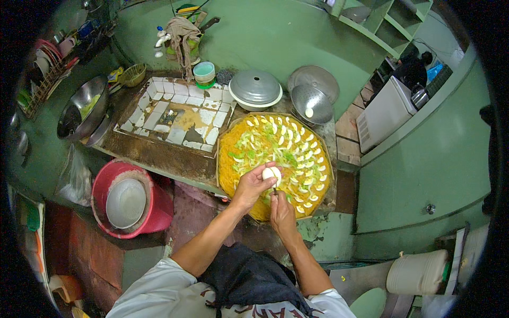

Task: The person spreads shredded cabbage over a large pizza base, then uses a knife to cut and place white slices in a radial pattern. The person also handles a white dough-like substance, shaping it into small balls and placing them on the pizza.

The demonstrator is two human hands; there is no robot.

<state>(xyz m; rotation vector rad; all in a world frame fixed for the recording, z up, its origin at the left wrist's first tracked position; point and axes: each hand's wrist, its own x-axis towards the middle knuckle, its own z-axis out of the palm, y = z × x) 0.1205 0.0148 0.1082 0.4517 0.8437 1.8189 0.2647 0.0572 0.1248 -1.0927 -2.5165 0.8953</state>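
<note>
My left hand (254, 183) holds a peeled boiled egg (272, 175) above a large tray of yellow noodles (234, 171). My right hand (281, 208) grips a small knife (275, 191), its blade at the egg. Shredded green and pale vegetable (254, 141) lies over the middle of the noodles. Rows of egg wedges (306, 147) cover the tray's right and upper right parts. Behind the tray, another whole egg (309, 113) sits in a metal colander (314, 101).
A tiled sink (175, 136) is left of the tray, with a lidded pot (255, 87) and stacked tubs (204, 73) behind. A wok (85, 107) stands far left. Below the counter is a red bucket (161, 206). A person (413, 69) is beyond the doorway.
</note>
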